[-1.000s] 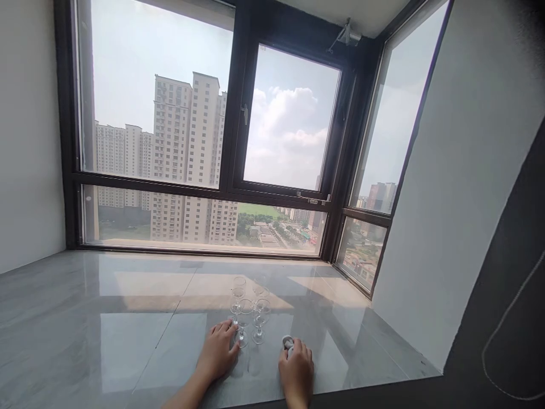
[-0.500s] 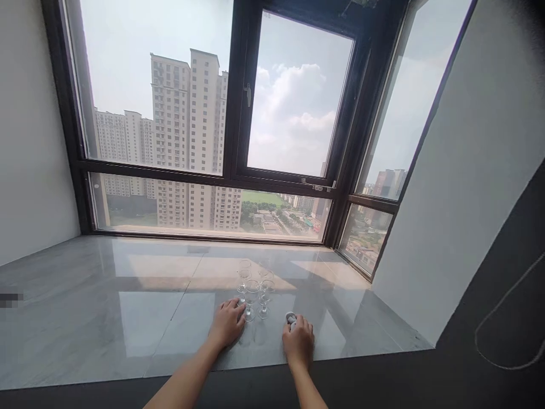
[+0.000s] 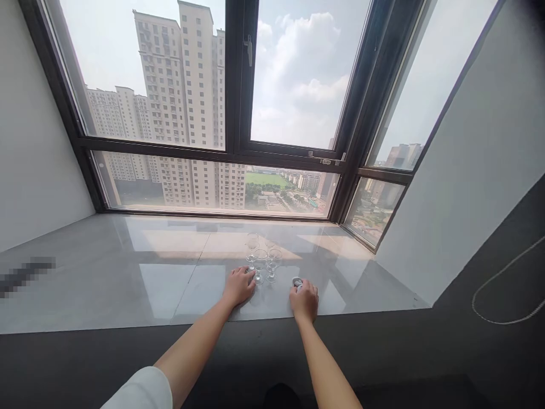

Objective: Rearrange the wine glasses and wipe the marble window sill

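Several small clear stemmed glasses stand close together on the shiny grey sill; one front glass point(image 3: 260, 259) is left of another glass point(image 3: 275, 259). My left hand point(image 3: 239, 287) rests at the left of the group, its fingers stretched toward the front glass's foot. Whether the fingertips touch the glass I cannot tell. Farther right, my right hand point(image 3: 305, 301) is closed around a small grey-and-white rounded object point(image 3: 297, 282), held low at the sill. Much of that object is hidden by the fingers.
The tiled window sill point(image 3: 162, 284) runs across in front of me, with its front edge below my hands. Behind it is a dark-framed window point(image 3: 238, 154) looking out on tall buildings. A white wall point(image 3: 460, 165) slants at the right, and a thin cord point(image 3: 489, 322) hangs there.
The view has tilted down and moved back, so the sill sits higher and more of both arms shows. Both hands keep about the same places beside the glasses.
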### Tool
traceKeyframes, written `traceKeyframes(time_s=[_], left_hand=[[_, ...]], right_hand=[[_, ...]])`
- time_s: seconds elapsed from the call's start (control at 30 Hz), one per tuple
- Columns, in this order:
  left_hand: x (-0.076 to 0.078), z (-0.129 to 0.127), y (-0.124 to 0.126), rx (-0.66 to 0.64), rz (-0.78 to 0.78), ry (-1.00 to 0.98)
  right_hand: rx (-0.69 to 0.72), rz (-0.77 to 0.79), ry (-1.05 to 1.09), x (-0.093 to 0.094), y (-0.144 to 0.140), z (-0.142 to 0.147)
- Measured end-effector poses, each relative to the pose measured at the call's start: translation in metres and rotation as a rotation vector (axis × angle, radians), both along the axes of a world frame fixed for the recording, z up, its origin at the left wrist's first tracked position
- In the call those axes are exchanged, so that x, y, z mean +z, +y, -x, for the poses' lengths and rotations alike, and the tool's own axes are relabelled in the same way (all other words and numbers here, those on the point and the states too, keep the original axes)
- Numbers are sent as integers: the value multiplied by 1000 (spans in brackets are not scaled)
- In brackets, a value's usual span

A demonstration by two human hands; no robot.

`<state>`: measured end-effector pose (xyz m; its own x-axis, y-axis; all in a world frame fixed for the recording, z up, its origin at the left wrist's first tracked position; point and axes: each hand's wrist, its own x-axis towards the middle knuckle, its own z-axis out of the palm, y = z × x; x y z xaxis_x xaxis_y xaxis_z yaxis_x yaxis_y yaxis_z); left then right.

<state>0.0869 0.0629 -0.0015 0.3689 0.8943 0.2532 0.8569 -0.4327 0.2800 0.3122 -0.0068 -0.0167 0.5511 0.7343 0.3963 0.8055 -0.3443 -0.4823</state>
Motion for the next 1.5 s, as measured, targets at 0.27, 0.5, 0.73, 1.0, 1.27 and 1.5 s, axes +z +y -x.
traceKeyframes(time_s=[0.27,0.5,0.73,1.0,1.27,1.5], left_hand=[[-3,-1,1,7,12,-26],[4,-2,-3,-5,-18,-54],[10,-3,-5,16,-30,-93],[8,-3,-1,50,-35,-85],[8,-5,-3,64,-55,-78],[2,-4,1,56,-89,-78]], right_hand=[[-4,-12,-11,-6,4,-2],[-17,-27,-16,-5,6,-3],[-20,-23,-10,1,4,0],[7,-21,-7,2,4,0],[13,-4,-5,2,4,-2],[15,-7,-23,2,4,-2]])
